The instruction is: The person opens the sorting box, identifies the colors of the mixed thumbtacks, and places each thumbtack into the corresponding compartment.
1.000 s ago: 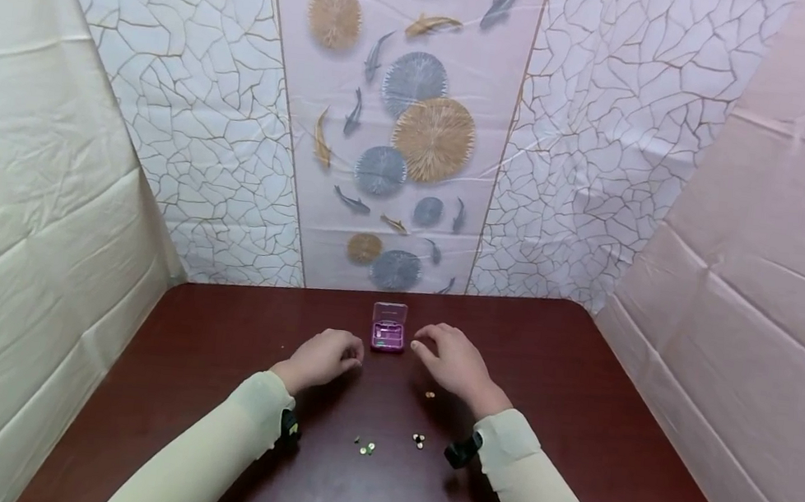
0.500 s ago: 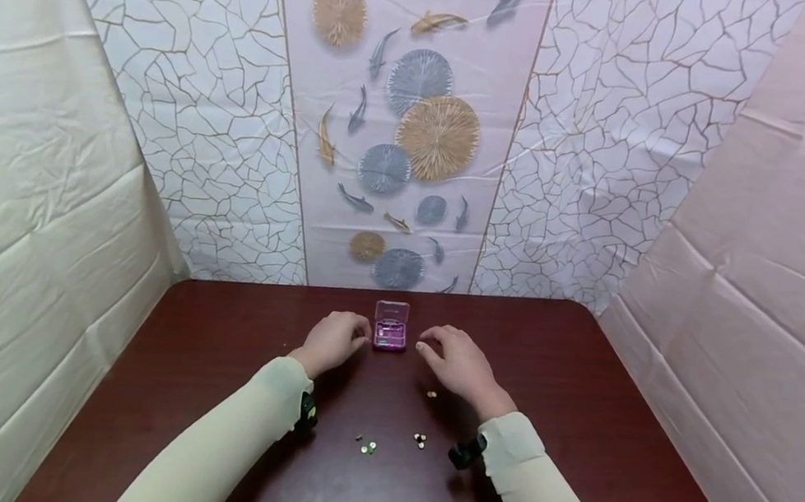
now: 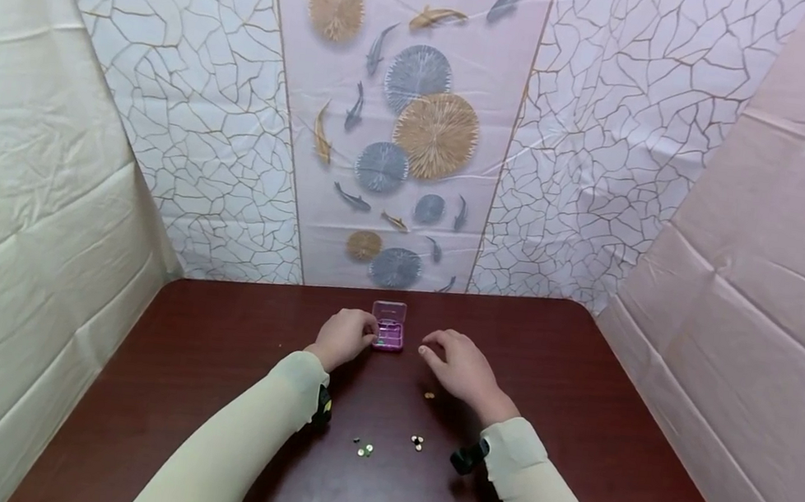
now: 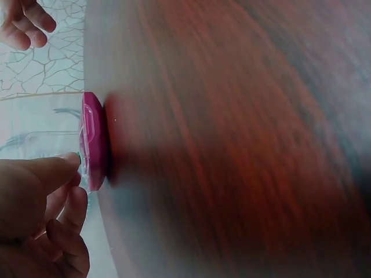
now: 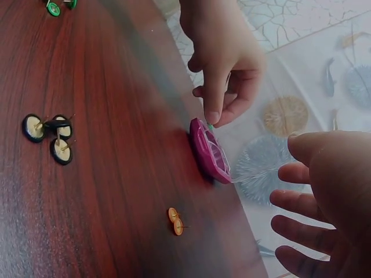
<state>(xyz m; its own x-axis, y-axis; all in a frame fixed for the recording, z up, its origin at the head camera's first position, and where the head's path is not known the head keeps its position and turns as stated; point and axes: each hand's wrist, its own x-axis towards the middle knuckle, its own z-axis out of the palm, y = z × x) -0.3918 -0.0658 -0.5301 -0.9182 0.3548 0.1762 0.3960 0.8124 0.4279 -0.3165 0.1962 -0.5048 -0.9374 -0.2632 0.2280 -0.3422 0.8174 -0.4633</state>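
Note:
A small purple case with its clear lid raised stands near the back of the table; something green lies inside. At its left side my left hand pinches a green thumbtack, mostly hidden by thumb and index finger, over the compartments. My right hand hovers to the right of the case, fingers loosely bent and apart, holding nothing. Below it lie orange thumbtacks. Nearer the front are black thumbtacks and, to their left, several green thumbtacks.
The dark red-brown wooden table reaches back to a patterned cloth wall. Pale cloth hangs along the left and right sides. Each wrist wears a black camera strap.
My left hand has moved right and slightly back, from beside the case to its left edge. The right hand has shifted slightly right and stays off the table. The thumbtack groups lie as before.

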